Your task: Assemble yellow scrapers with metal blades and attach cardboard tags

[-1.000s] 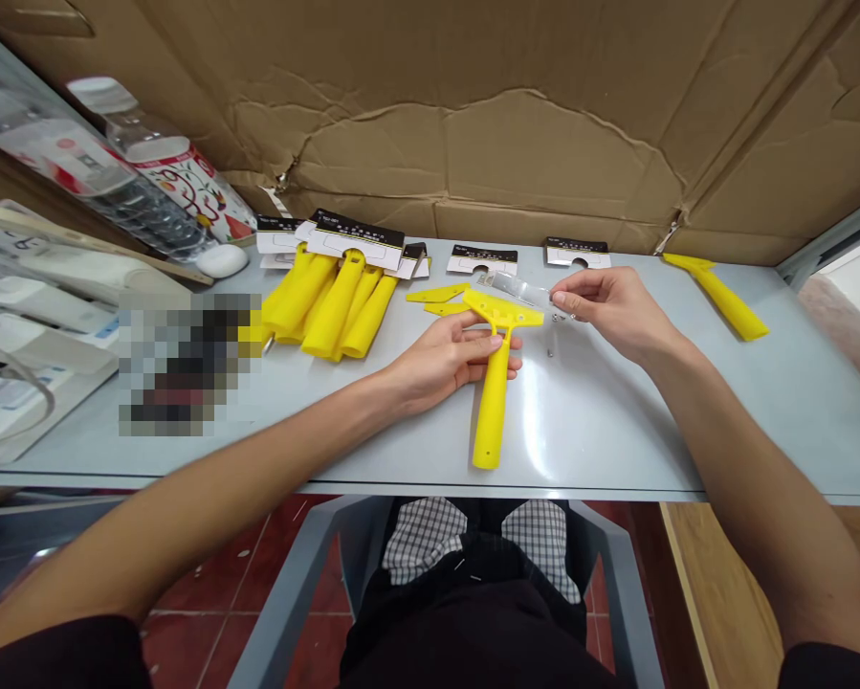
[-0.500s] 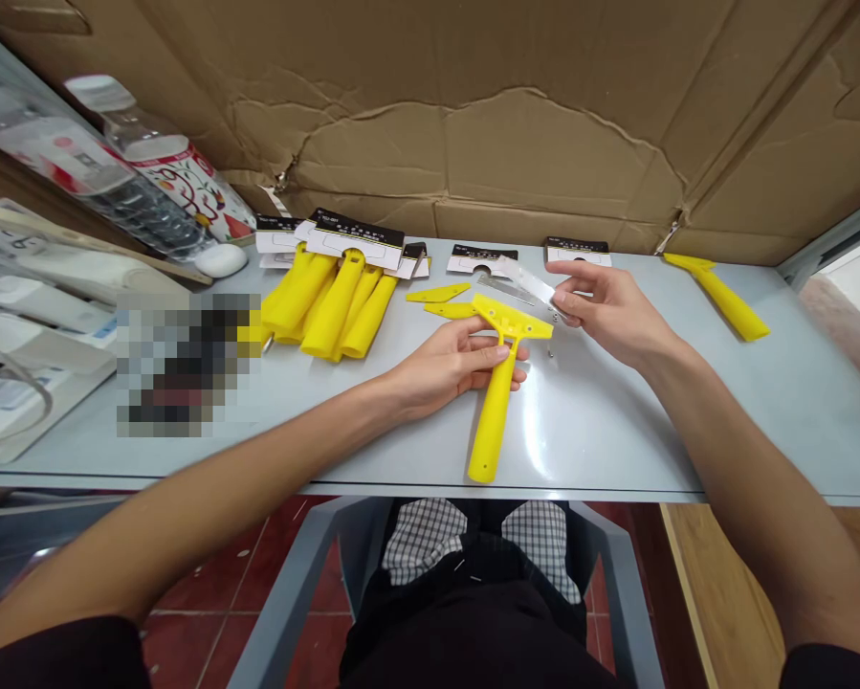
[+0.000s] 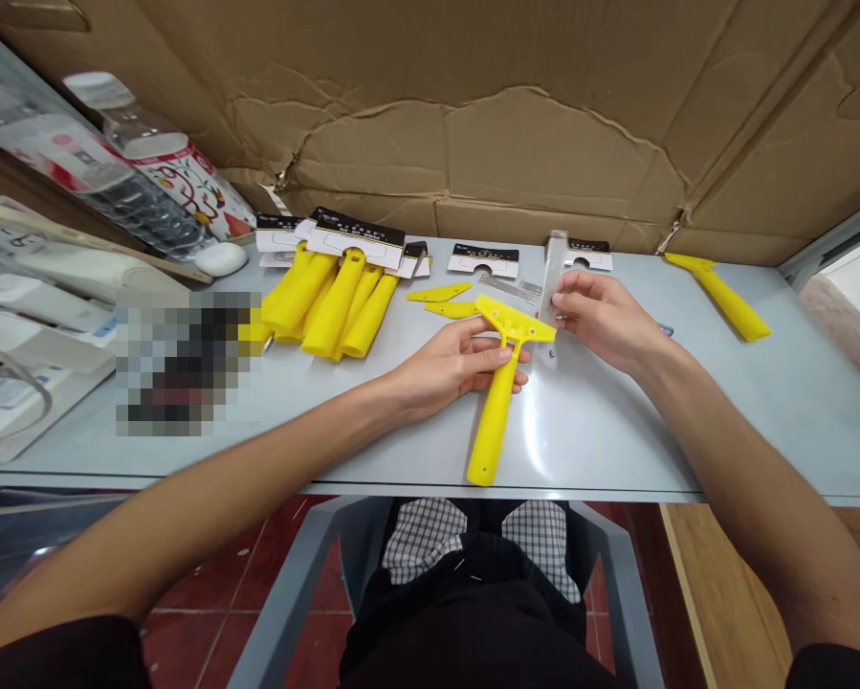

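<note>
My left hand (image 3: 465, 361) is closed round the neck of a yellow scraper handle (image 3: 493, 421), its wide head pointing away from me and its grip end toward the table's front edge. In my right hand (image 3: 598, 316) a flat silvery metal plate (image 3: 554, 273) stands upright, pinched between thumb and fingers, just behind the right end of the scraper head. Behind that head lie other thin metal pieces (image 3: 510, 288). Two slim yellow plastic pieces (image 3: 440, 293) rest to their left. A small screw (image 3: 551, 354) lies on the table near the head's right tip.
Several yellow handles with cards (image 3: 340, 301) are piled at the left. Black-and-white cards (image 3: 483, 259) lie at the back, before a cardboard wall (image 3: 473, 144). Another yellow handle (image 3: 731, 299) lies at the right. Bottles (image 3: 178, 182) lean at the left; a blurred patch (image 3: 189, 364) hides something.
The metal plate in my right hand has turned from lying slanted to standing upright, and that hand has shifted slightly. My left hand and the scraper handle have barely moved.
</note>
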